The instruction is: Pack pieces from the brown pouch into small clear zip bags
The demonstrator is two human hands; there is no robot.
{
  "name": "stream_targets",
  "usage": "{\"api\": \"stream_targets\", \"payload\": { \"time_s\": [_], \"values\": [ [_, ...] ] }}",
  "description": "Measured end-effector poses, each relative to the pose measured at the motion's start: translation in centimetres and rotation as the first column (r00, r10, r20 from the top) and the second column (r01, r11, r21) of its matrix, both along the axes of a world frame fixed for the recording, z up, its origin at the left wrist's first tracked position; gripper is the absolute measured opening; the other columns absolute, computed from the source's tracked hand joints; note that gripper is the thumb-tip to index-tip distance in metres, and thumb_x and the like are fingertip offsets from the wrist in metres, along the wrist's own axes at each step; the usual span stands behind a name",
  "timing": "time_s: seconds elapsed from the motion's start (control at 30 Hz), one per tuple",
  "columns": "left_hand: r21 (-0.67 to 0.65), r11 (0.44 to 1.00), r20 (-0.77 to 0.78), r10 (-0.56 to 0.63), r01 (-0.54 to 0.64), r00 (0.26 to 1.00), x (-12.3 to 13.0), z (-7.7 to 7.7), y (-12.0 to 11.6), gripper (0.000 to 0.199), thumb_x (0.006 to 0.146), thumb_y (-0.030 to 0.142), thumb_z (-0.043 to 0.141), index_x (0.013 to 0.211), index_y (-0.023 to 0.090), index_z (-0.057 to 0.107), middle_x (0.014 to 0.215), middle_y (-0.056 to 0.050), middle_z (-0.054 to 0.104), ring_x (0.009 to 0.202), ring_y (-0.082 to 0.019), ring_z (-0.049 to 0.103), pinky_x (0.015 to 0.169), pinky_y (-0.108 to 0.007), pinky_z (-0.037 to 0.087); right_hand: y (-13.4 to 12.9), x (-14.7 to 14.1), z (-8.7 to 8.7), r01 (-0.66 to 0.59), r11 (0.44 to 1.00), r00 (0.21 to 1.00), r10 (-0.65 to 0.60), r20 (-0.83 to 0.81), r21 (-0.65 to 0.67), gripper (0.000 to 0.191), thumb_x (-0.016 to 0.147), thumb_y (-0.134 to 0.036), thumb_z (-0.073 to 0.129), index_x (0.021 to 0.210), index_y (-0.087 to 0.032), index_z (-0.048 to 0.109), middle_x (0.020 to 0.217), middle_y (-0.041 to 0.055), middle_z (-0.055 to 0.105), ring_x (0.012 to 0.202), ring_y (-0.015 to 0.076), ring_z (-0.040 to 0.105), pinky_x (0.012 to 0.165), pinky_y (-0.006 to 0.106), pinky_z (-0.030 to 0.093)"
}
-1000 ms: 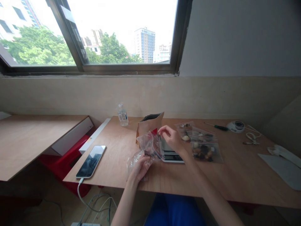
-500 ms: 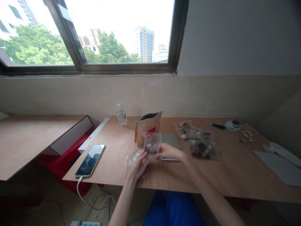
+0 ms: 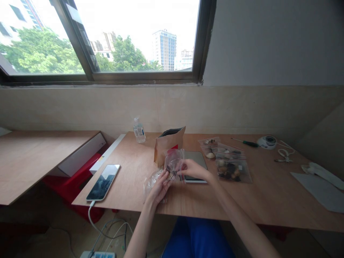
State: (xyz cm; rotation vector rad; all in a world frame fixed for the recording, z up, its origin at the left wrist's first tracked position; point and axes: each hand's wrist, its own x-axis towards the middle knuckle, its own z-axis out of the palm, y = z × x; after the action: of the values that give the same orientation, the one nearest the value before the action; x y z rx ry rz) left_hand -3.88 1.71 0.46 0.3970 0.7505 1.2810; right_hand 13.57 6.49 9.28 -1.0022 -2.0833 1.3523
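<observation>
A clear zip bag with a few small dark pieces in it is held up between both hands over the table. My left hand pinches its lower left side. My right hand has its fingers closed on the bag's right side. Under and beside my left hand lies more crumpled clear plastic. Just behind the bag stands an open brown paper pouch with a red mark. A flat silver-topped device lies partly behind my right hand.
Several filled zip bags lie to the right. Farther right are a green-handled screwdriver, a white dome camera and a cable. A phone on a charging cord and a water bottle are at left.
The small pieces in the bag show more plainly, and the bag's shape has shifted a little. My right hand has moved slightly up. Both hands keep hold of the bag.
</observation>
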Motion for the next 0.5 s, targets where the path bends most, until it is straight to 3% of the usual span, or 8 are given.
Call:
{"api": "stream_targets", "payload": {
  "time_s": [0.27,0.4,0.5],
  "values": [
    [0.012,1.000,0.063,-0.027,0.026,0.998,0.0,-0.4,0.0,0.008,0.075,0.014,0.064,0.079,0.020,0.063,0.074,0.002,0.063,0.061,-0.007,0.057,0.079,-0.024,0.048,0.7,-1.6,-2.0,0.117,0.993,0.964,-0.117,-0.240,-0.014,0.021,0.066,-0.030,0.068,0.077,-0.014,0.062,0.078,0.0044,0.067,0.073,0.0170,0.062,0.070,0.029,0.048],
    [0.021,1.000,0.046,-0.014,0.013,0.999,0.0,-0.5,0.0,0.009,0.075,0.015,0.065,0.082,0.020,0.063,0.084,0.000,0.064,0.074,-0.011,0.061,0.084,-0.027,0.049,0.6,-2.5,-3.0,0.187,0.982,0.937,-0.187,-0.294,-0.028,0.019,0.068,-0.028,0.066,0.081,-0.014,0.063,0.081,0.0056,0.069,0.074,0.0184,0.063,0.070,0.030,0.049],
    [0.011,1.000,0.026,0.004,-0.005,1.000,0.0,-0.7,0.1,0.011,0.073,0.016,0.067,0.082,0.020,0.064,0.091,-0.001,0.065,0.084,-0.014,0.062,0.082,-0.027,0.050,0.7,-2.6,-3.3,0.158,0.987,0.950,-0.153,-0.271,-0.005,0.022,0.072,-0.026,0.062,0.090,-0.014,0.065,0.088,0.0067,0.070,0.077,0.0191,0.064,0.072,0.031,0.050]
  ]
}}
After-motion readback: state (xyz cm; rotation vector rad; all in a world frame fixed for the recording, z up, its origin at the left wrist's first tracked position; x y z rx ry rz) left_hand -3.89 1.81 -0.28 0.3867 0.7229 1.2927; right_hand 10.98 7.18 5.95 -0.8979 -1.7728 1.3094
